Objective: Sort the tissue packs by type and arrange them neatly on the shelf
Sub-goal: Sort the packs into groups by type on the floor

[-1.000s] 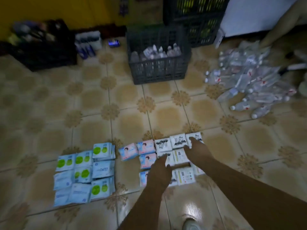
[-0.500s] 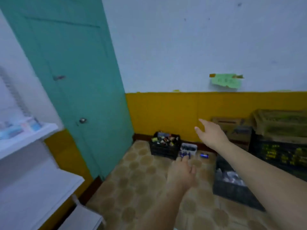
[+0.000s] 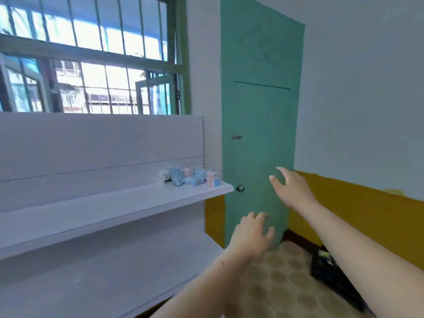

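Observation:
A white shelf unit [image 3: 114, 203] fills the left of the view. Several small tissue packs [image 3: 190, 177], blue, pink and white, lie in a loose jumble at the right end of its upper board. My left hand [image 3: 252, 235] hovers in the air below and to the right of that board, fingers loosely spread, holding nothing. My right hand [image 3: 291, 189] is raised higher, in front of the teal door, palm open and empty. Both hands are apart from the packs and the shelf.
A teal door [image 3: 259, 111] with a round knob [image 3: 240, 188] stands right of the shelf. A barred window [image 3: 87, 56] is above the shelf. A dark crate [image 3: 332, 274] sits on the patterned tile floor by the yellow wall band.
The view swung up and left from sorted packs on the floor to the shelf and door. Both hands left the floor packs and are now raised, empty, in the air.

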